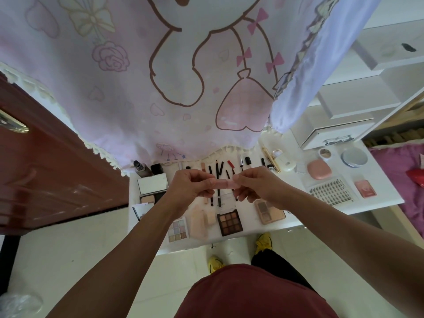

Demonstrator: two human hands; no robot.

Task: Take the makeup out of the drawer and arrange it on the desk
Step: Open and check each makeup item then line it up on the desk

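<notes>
Holding a small pink tube [223,183] between them, both hands hover above the white desk [378,198]. The left hand [191,185] pinches 1 end with thumb and fingertips; the right hand [254,183] pinches the other, so the tube lies level, spanning the gap. It hangs just above the row of pencils [216,180] and thin sticks laid side by side at the desk's back.

The tube looks like light, rigid plastic, smooth and probably a little slippery, so a fingertip pinch seems enough; squeezing harder gains nothing. If it is a capped lip product, holding it at both ends risks pulling the cap off, so gripping the middle of the barrel would likely be safer for setting it down. Being round, it may roll once released unless laid flat against a neighbour.

Nearer the person than the pencils sits a brown 9-pan palette [230,221], with a pale palette [178,229] to its left and a beige palette [270,211] to its right. No drawer is visible.
</notes>
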